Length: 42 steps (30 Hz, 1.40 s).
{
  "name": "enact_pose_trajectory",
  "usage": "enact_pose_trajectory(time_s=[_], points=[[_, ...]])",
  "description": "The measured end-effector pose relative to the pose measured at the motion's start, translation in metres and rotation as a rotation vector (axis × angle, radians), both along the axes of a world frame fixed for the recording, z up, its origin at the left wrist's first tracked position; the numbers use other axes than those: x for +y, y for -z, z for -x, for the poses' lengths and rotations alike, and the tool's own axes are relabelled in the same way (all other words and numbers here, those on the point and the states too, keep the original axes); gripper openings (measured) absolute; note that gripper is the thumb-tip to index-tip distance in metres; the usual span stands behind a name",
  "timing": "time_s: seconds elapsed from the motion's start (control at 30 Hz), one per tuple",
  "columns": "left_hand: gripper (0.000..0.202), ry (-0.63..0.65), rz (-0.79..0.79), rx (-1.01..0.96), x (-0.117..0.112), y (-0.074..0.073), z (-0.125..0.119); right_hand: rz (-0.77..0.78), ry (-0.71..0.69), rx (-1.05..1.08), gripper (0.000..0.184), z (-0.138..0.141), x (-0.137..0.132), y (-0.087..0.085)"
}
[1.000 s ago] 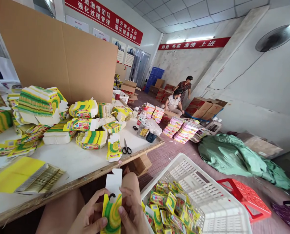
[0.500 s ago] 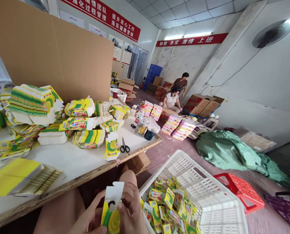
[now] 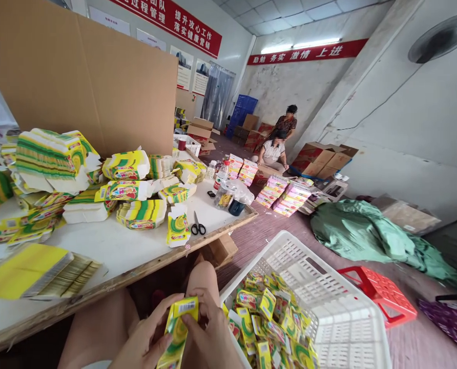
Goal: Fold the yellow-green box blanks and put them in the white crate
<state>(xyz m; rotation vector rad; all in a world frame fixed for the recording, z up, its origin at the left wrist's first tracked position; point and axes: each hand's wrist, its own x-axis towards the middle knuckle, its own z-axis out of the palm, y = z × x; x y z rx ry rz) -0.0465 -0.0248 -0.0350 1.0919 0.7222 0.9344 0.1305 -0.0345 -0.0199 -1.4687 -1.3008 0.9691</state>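
Observation:
Low in the view, over my knees, both hands hold one small yellow-and-green carton (image 3: pixel 178 328). My left hand (image 3: pixel 146 341) grips its left side, fingers curled round it. My right hand (image 3: pixel 209 335) pinches its right edge, thumb on the printed face. The carton's top flap is folded down, and a barcode shows on it. To the right, a white plastic basket (image 3: pixel 328 302) holds several folded cartons of the same print (image 3: pixel 269 323).
A white worktable (image 3: pixel 113 251) bears stacks of flat carton blanks (image 3: pixel 141 214), black scissors (image 3: pixel 198 225), bottles (image 3: pixel 221 179) and a yellow pad (image 3: pixel 23 269). A cardboard sheet (image 3: pixel 98 77) stands behind. A red stool (image 3: pixel 382 300), green tarp (image 3: pixel 367 230) and two people (image 3: pixel 276 143) among boxes lie beyond.
The carton's white top flap, upright before, is now folded down so the barcode shows. My hands stay over my knees and the view has tilted slightly.

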Motion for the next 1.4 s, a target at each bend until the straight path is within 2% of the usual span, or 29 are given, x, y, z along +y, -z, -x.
enact_pose_trajectory(time_s=[0.13, 0.27, 0.43, 0.7, 0.8, 0.93, 1.0, 1.17, 1.3, 1.4], points=[[0.053, 0.085, 0.043, -0.028, 0.001, -0.008, 0.002, 0.085, -0.105, -0.059, 0.044, 0.003, -0.002, -0.01], [0.055, 0.108, 0.085, -0.077, 0.003, -0.02, 0.003, 0.091, -0.174, -0.047, 0.042, -0.004, -0.002, -0.021], [0.059, 0.148, 0.092, -0.081, 0.006, -0.027, 0.001, 0.123, -0.206, 0.052, 0.043, -0.008, 0.0, -0.02], [0.064, 0.135, 0.144, -0.138, 0.007, -0.015, 0.002, 0.076, -0.174, -0.089, 0.053, -0.002, -0.002, -0.006], [0.064, 0.117, 0.109, -0.119, 0.008, -0.011, 0.002, 0.019, -0.143, -0.184, 0.051, -0.003, 0.001, 0.007], [0.068, 0.152, 0.012, -0.09, 0.012, -0.003, 0.001, -0.094, -0.034, -0.31, 0.04, -0.004, 0.008, 0.028], [0.07, 0.155, -0.024, -0.073, 0.015, 0.002, 0.002, -0.119, 0.005, -0.343, 0.041, -0.004, 0.01, 0.036], [0.079, 0.134, 0.044, -0.141, 0.018, 0.009, 0.004, -0.105, -0.076, -0.17, 0.054, -0.005, 0.009, 0.037], [0.081, 0.13, 0.084, -0.155, 0.017, 0.008, 0.003, -0.224, -0.036, -0.033, 0.045, -0.005, 0.01, 0.031], [0.076, 0.13, 0.052, -0.166, 0.018, 0.0, 0.0, -0.249, -0.072, 0.051, 0.045, -0.002, 0.012, 0.034]])
